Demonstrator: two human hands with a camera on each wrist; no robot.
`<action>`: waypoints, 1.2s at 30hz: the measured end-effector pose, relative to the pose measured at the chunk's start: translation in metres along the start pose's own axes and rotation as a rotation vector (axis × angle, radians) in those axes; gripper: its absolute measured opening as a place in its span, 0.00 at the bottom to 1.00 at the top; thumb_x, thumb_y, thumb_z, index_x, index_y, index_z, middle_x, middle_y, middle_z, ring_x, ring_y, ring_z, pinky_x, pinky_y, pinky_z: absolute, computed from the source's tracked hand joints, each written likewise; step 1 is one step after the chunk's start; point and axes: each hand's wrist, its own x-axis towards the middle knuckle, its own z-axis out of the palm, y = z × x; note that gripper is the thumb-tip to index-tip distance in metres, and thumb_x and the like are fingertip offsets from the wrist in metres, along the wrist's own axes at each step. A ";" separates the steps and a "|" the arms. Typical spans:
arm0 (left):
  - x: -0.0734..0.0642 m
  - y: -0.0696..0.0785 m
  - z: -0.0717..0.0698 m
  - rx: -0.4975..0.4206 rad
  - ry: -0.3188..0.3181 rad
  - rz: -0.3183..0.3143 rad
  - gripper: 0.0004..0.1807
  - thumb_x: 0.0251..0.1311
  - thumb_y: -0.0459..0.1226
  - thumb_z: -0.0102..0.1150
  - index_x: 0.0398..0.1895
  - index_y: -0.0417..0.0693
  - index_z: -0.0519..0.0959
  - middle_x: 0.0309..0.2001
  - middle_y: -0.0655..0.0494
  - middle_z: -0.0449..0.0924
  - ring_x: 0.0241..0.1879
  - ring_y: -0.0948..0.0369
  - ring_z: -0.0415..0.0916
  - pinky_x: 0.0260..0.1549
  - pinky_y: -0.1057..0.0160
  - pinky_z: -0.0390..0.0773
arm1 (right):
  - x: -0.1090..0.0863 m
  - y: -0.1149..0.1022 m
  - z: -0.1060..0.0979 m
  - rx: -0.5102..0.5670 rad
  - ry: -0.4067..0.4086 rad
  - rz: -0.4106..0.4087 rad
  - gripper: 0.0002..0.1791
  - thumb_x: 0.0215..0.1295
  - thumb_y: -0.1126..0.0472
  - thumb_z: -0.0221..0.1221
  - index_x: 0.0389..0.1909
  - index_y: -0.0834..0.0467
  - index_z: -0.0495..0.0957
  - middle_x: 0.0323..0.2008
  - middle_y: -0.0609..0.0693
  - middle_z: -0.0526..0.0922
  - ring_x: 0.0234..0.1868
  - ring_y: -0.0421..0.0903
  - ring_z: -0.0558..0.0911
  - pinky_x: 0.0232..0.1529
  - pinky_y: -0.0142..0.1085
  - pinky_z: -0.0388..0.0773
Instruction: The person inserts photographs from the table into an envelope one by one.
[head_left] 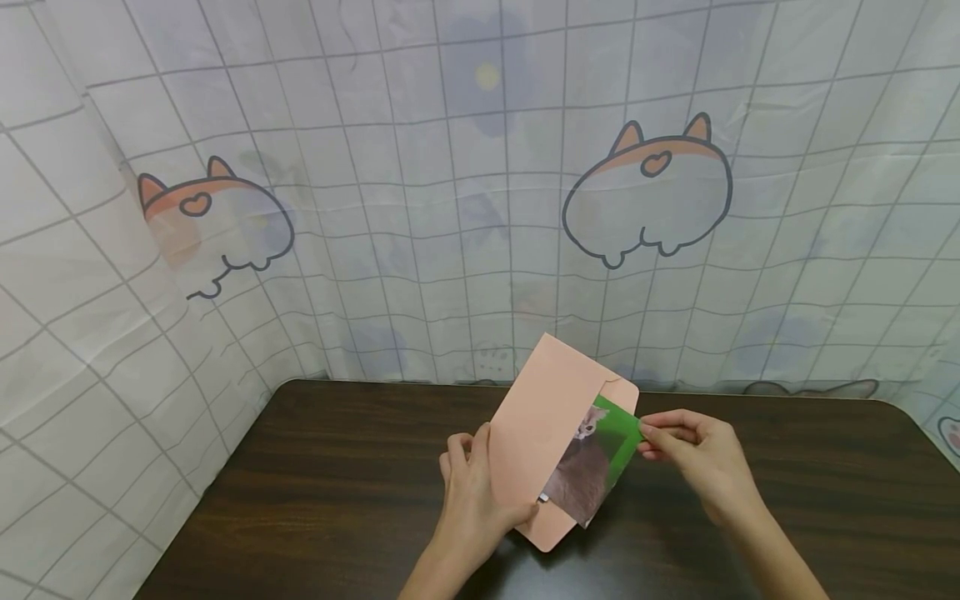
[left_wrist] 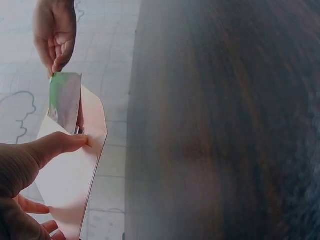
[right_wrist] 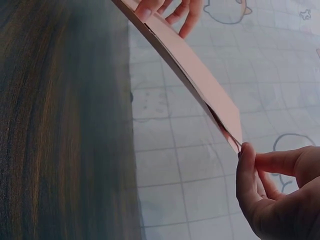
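A pink envelope [head_left: 536, 417] is held tilted above the table, its opening toward the right. My left hand [head_left: 470, 496] grips its lower left side, the thumb on the front near the opening and the fingers along the far edge. Partly inside the envelope sits a card [head_left: 581, 471] with a grey cat on a green ground. Between thumb and fingertips, my right hand [head_left: 701, 454] pinches the card's green corner. In the left wrist view the card [left_wrist: 65, 100] sticks out of the envelope's mouth. A small white and dark piece [head_left: 543, 497] shows beside the left thumb; its kind is unclear.
The dark wooden table [head_left: 315, 483] lies beneath both hands. Behind and to the left hangs a white grid-patterned cloth [head_left: 420, 250] printed with corgi drawings, reaching down to the table's back edge.
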 end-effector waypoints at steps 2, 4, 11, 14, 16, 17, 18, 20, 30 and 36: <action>0.000 0.000 0.000 -0.002 -0.003 -0.003 0.60 0.31 0.37 0.91 0.73 0.40 0.67 0.55 0.42 0.64 0.53 0.46 0.61 0.46 0.50 0.75 | 0.000 0.000 0.001 -0.004 0.002 -0.002 0.15 0.73 0.71 0.62 0.53 0.80 0.78 0.31 0.47 0.89 0.30 0.39 0.88 0.39 0.33 0.87; 0.000 0.000 0.000 -0.002 -0.004 -0.004 0.60 0.31 0.37 0.91 0.73 0.40 0.68 0.55 0.43 0.64 0.53 0.46 0.61 0.46 0.50 0.75 | -0.001 0.000 0.002 -0.007 0.005 -0.003 0.15 0.73 0.72 0.62 0.53 0.80 0.78 0.32 0.47 0.88 0.30 0.39 0.88 0.39 0.34 0.87; 0.000 0.000 0.001 0.001 -0.007 0.009 0.60 0.30 0.38 0.92 0.73 0.42 0.68 0.55 0.44 0.64 0.52 0.47 0.60 0.45 0.51 0.75 | -0.001 0.000 0.004 -0.015 0.015 -0.005 0.15 0.73 0.71 0.62 0.53 0.80 0.78 0.32 0.49 0.89 0.30 0.39 0.89 0.39 0.34 0.87; 0.000 0.001 0.002 0.003 -0.011 0.007 0.60 0.31 0.38 0.92 0.73 0.41 0.68 0.55 0.44 0.64 0.52 0.47 0.60 0.45 0.51 0.75 | -0.002 0.000 0.005 -0.017 0.019 -0.012 0.16 0.72 0.72 0.63 0.53 0.80 0.78 0.33 0.50 0.89 0.30 0.39 0.89 0.40 0.34 0.87; -0.001 0.001 0.002 0.005 -0.012 0.006 0.59 0.31 0.37 0.92 0.72 0.40 0.68 0.55 0.43 0.64 0.52 0.47 0.60 0.46 0.51 0.75 | -0.002 0.000 0.006 -0.022 0.023 -0.019 0.16 0.72 0.72 0.63 0.53 0.81 0.78 0.33 0.51 0.89 0.30 0.39 0.89 0.40 0.35 0.87; -0.001 0.001 0.002 0.005 -0.011 0.007 0.60 0.31 0.37 0.92 0.73 0.40 0.67 0.55 0.43 0.64 0.52 0.47 0.60 0.45 0.51 0.76 | -0.002 0.000 0.006 -0.026 0.025 -0.022 0.16 0.72 0.72 0.62 0.53 0.81 0.78 0.33 0.52 0.89 0.29 0.39 0.89 0.40 0.35 0.87; -0.001 0.001 0.002 0.005 -0.012 0.007 0.60 0.31 0.37 0.92 0.73 0.39 0.67 0.55 0.43 0.64 0.52 0.47 0.60 0.45 0.52 0.76 | -0.002 0.000 0.006 -0.031 0.027 -0.025 0.16 0.72 0.72 0.62 0.53 0.81 0.78 0.33 0.53 0.90 0.29 0.39 0.89 0.40 0.35 0.87; -0.001 0.001 0.001 0.005 -0.013 0.011 0.60 0.32 0.38 0.92 0.73 0.38 0.67 0.55 0.43 0.64 0.52 0.47 0.60 0.45 0.52 0.76 | -0.003 0.000 0.006 -0.046 0.032 -0.029 0.16 0.72 0.72 0.62 0.53 0.81 0.78 0.34 0.54 0.90 0.29 0.38 0.89 0.39 0.34 0.87; 0.000 0.002 0.002 0.033 -0.024 0.011 0.60 0.31 0.38 0.92 0.73 0.34 0.68 0.57 0.41 0.64 0.52 0.47 0.61 0.48 0.49 0.77 | -0.005 -0.001 0.009 -0.070 0.054 -0.068 0.15 0.71 0.73 0.63 0.53 0.80 0.79 0.36 0.57 0.90 0.30 0.39 0.90 0.37 0.32 0.86; 0.000 0.002 0.001 0.037 -0.032 0.032 0.61 0.31 0.38 0.92 0.73 0.35 0.67 0.58 0.40 0.63 0.52 0.46 0.61 0.48 0.48 0.77 | -0.007 -0.001 0.010 -0.091 0.070 -0.100 0.14 0.71 0.73 0.63 0.51 0.80 0.80 0.34 0.57 0.90 0.29 0.37 0.89 0.37 0.31 0.86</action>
